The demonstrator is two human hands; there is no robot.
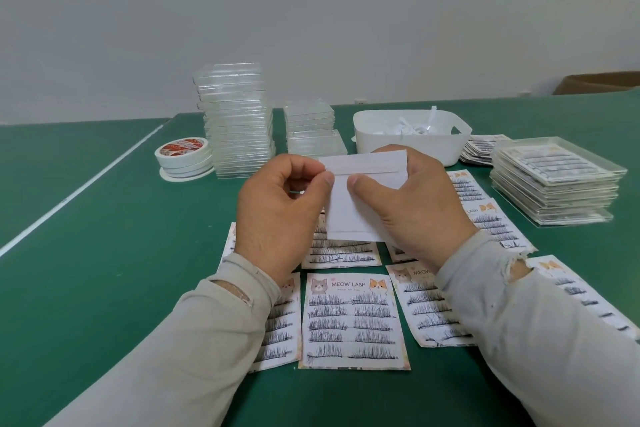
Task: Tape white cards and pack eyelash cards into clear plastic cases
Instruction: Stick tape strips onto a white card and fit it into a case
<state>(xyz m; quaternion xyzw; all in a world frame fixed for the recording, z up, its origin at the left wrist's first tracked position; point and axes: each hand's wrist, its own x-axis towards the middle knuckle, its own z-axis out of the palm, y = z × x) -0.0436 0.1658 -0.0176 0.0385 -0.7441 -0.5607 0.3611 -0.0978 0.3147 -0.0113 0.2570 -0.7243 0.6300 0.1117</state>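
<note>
Your left hand and right hand pinch the thin white paper card near its tape strip; it's light and bendy, so grip the edges.

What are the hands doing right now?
Left hand: pinching the white card's left edge.
Right hand: gripping the same card, thumb on front.

1. a plain pale wall fills the far side of the room.
2. a big green table has a white line across its left part.
3. a brown cardboard box sits far right, behind the table.
4. the light is soft and even.
</note>
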